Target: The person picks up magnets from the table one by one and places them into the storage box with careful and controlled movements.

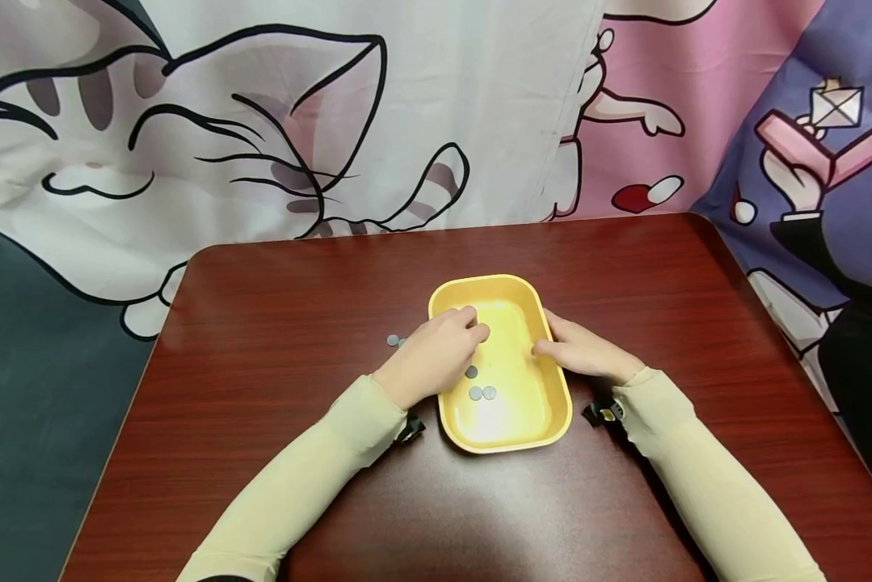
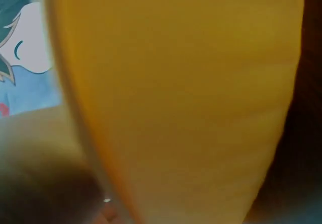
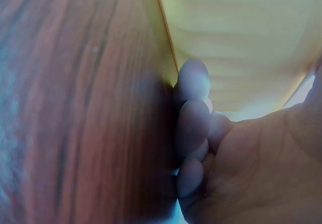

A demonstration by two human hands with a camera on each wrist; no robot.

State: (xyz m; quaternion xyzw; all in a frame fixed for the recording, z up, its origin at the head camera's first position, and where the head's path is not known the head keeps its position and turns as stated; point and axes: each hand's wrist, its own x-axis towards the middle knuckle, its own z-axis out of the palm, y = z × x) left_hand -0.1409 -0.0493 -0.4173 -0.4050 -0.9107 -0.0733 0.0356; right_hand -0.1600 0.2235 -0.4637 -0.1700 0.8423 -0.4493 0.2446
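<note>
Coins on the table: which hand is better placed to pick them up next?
Likely the left hand: it is nearer those coins, while the right hand grips the tray by its right side.

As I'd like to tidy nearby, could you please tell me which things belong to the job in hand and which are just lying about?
Belong to the job:
yellow tray, held at its side by the right hand
grey discs inside it, near the left hand
more grey discs left of it

Just around:
table underneath
cartoon-print cloth behind

Both sleeves [image 1: 712, 473] are pale yellow-green, the wrist cameras [image 1: 601, 412] black.
</note>
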